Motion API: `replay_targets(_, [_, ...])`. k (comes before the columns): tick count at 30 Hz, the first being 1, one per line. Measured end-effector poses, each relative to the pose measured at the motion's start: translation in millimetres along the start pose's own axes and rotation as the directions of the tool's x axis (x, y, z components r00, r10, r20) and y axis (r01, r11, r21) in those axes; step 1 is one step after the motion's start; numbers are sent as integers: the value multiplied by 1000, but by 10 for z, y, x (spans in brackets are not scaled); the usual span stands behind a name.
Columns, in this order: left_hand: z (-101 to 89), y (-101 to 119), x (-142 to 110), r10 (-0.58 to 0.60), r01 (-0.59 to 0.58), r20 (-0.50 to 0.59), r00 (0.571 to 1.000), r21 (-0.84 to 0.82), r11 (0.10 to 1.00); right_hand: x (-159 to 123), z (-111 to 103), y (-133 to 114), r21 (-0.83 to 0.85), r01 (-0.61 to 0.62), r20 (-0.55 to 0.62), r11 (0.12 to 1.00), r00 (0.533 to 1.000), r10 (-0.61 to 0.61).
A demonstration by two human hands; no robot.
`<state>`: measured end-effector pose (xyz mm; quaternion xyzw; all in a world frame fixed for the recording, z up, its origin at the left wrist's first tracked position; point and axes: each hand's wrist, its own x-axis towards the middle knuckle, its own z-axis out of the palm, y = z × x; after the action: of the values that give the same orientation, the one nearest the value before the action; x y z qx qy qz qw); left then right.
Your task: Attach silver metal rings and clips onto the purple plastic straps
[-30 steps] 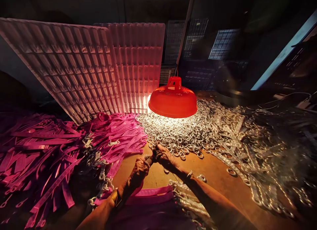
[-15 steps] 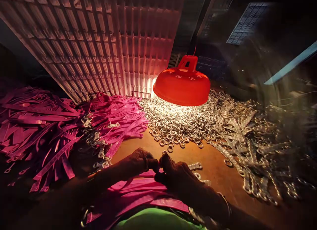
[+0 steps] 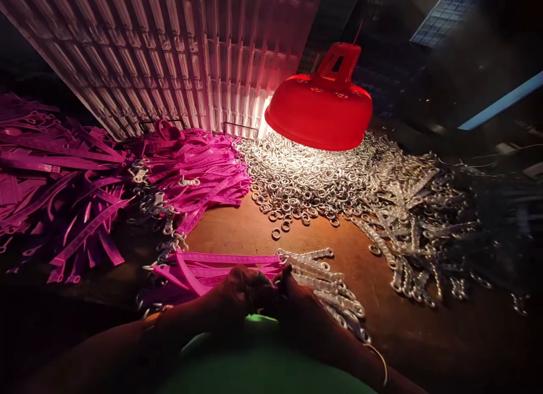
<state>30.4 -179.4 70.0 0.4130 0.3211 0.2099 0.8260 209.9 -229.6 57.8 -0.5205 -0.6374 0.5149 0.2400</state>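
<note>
My left hand [image 3: 240, 292] and my right hand [image 3: 299, 303] meet close to my body, fingers pinched together over something small that is too dark to make out. Just beyond them lie a few pink straps [image 3: 220, 264] and a row of silver metal clips [image 3: 322, 278] on the brown table [image 3: 237, 230]. A heap of silver rings [image 3: 305, 181] glows under the red lamp [image 3: 320, 108]. A thin bangle [image 3: 382, 360] circles my right wrist.
A big pile of pink straps [image 3: 76, 179] with metal hooks covers the left side. Ribbed plastic trays [image 3: 169, 54] lean upright at the back. More silver clips [image 3: 416, 218] spread to the right. Dark crates stand behind.
My hands have drawn back from the edge of the ring pile toward my body, staying pinched together. The view has tilted down, so the lamp and trays sit higher in the picture.
</note>
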Motion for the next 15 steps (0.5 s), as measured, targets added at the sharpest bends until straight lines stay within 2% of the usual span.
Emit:
replay_targets(4, [-18,-2,31,-95,96,78,992,-21,995,19,-10,-58,-164,27,78,986,997,-14])
replay_targets(7, [19,22,40,-198,199,28,980,-40,979,53,-49,-138,-192,8,176,981,984,27])
replay_targets(10, [55,59,79,-243,241,-37,969,-40,970,116,-120,-210,-201,0,207,980,978,42])
replay_targets(13, [-7,170,125,-204,203,28,979,45,978,201,-212,-213,-193,88,197,977,979,-49])
replay_targets(15, [-129,300,112,-131,114,57,990,244,963,266,-282,-178,-170,174,164,970,976,-146])
